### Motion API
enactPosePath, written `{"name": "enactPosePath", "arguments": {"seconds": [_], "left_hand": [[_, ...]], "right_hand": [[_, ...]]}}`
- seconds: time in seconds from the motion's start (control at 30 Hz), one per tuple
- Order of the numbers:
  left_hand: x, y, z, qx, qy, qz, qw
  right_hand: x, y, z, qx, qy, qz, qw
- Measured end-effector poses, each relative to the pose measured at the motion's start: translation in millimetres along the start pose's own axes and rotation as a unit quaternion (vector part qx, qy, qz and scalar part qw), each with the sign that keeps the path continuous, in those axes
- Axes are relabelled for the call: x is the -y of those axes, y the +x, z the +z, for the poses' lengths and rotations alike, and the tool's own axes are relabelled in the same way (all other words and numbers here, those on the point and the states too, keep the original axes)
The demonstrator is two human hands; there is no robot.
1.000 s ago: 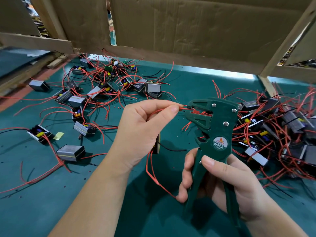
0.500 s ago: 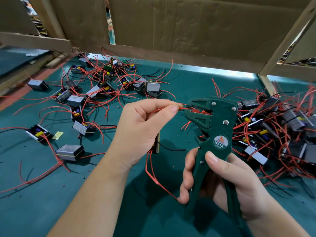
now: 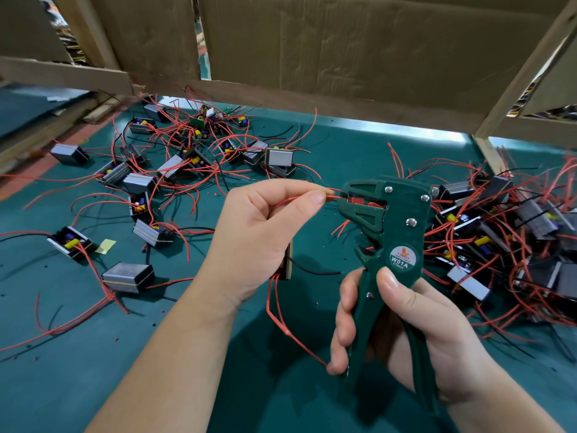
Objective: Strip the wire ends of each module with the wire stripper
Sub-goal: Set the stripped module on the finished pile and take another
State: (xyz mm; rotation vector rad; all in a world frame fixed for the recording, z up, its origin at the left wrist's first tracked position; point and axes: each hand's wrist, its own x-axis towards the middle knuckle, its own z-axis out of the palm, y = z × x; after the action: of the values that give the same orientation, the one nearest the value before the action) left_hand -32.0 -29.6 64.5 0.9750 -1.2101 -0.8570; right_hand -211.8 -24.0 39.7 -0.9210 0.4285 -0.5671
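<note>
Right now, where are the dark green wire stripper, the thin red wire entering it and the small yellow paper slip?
dark green wire stripper [image 3: 403,257]: head view, round label on body.
thin red wire [image 3: 332,198]: head view, stretch just before the stripper's head.
small yellow paper slip [image 3: 105,246]: head view, its middle.

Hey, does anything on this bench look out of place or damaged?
A loose yellow scrap lies on the mat beside a left module, and a bare green board sits uncased farther back. Nothing looks damaged.

"W01A" on round label [image 3: 403,257] of green wire stripper [image 3: 393,232], smaller print unreadable
</note>
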Motion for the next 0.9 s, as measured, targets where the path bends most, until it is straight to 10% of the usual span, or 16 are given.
{"name": "enactPosePath", "arguments": {"seconds": [0.23,0.9], "left_hand": [[20,1,-4,0.017,0.174,-0.067,0.982],[15,6,-11,0.025,0.092,0.019,0.995]], "right_hand": [[-2,8,12,-0.204,0.024,-0.016,0.978],[10,3,-2,-0.027,0.134,-0.010,0.991]]}}
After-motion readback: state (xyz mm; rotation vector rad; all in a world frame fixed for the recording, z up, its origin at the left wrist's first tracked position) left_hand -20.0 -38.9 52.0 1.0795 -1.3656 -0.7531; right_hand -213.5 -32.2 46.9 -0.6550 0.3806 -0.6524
